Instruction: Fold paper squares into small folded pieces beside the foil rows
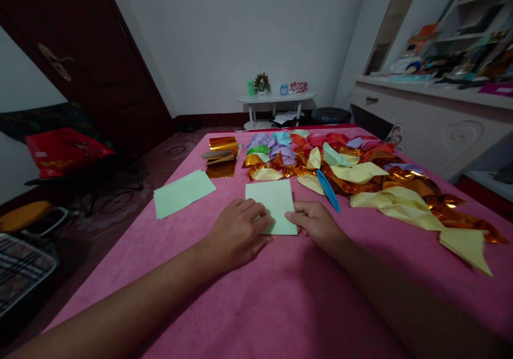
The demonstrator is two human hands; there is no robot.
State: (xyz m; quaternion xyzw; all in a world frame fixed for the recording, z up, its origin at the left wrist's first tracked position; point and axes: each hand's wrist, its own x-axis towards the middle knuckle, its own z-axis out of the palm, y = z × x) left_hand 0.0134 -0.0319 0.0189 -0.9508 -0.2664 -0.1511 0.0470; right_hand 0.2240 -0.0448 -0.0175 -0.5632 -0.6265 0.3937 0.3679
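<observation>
A pale green sheet of paper (276,198), nearly square, lies flat on the pink tablecloth in front of me. My left hand (244,225) covers its lower left part, fingers curled and pressing on the paper, the thumb by the near edge. On the opposite side, my right hand (315,223) pinches the sheet's right edge between thumb and curled fingers. To the left lies a stack of pale green paper sheets (184,192). Just beyond my right hand rests a blue pointed, folded-looking piece (328,190).
Gold foil sheets (221,156) are stacked at the far left of the table (256,305). Folded paper and foil pieces (360,172) in several colours spread over the far right. Past the table stand a small white side table (276,98) and a cabinet (433,118).
</observation>
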